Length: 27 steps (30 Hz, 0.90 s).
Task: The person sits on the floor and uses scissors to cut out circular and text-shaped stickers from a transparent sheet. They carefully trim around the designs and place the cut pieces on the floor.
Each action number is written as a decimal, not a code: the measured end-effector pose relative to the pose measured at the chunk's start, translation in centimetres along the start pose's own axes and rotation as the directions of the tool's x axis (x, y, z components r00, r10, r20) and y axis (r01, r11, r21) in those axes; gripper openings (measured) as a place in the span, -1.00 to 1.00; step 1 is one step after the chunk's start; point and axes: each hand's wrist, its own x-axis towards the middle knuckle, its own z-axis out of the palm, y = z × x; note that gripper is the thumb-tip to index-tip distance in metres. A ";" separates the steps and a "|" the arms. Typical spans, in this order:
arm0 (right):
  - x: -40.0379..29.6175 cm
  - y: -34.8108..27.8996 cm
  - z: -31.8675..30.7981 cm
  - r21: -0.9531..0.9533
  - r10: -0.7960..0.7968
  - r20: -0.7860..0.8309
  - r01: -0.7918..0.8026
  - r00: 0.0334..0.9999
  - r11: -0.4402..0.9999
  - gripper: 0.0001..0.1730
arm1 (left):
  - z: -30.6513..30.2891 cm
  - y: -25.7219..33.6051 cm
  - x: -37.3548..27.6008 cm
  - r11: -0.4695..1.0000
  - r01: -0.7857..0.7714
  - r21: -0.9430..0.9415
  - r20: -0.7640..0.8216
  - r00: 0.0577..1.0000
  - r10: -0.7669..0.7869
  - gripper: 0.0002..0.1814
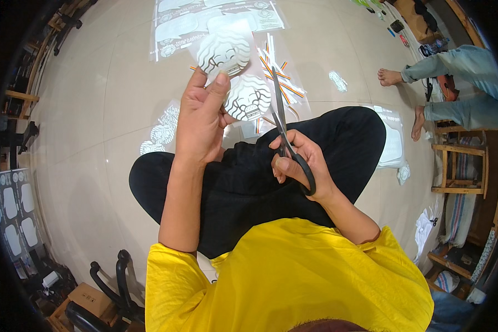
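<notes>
My left hand (205,112) pinches a sheet bearing two round printed designs, one above the other. The upper round design (224,52) shows a smiling face with wavy lines, partly under my thumb. Below it, the lower round design (249,98) carries a similar face and a burger. Black-handled scissors (283,112) are in my right hand (301,159), fingers through the handles. Their blades are parted, pointing away from me, just right of the lower design. Beyond them, several white strips with rainbow stripes (280,76) lie in a loose pile on the floor.
Large printed clear sheets (182,25) lie on the tiled floor ahead. Small cut stickers (162,124) are at left, another sticker (338,81) at right. A person's bare foot (390,77) is at the right, near a wooden stool (460,166). Black chair legs (122,282) stand behind left.
</notes>
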 end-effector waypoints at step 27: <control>0.5 -1.2 0.1 -0.199 -0.013 -0.133 -0.014 0.991 0.980 -0.59 | -0.2 -0.6 -0.1 0.993 0.019 0.120 0.052 0.998 -0.025 -0.51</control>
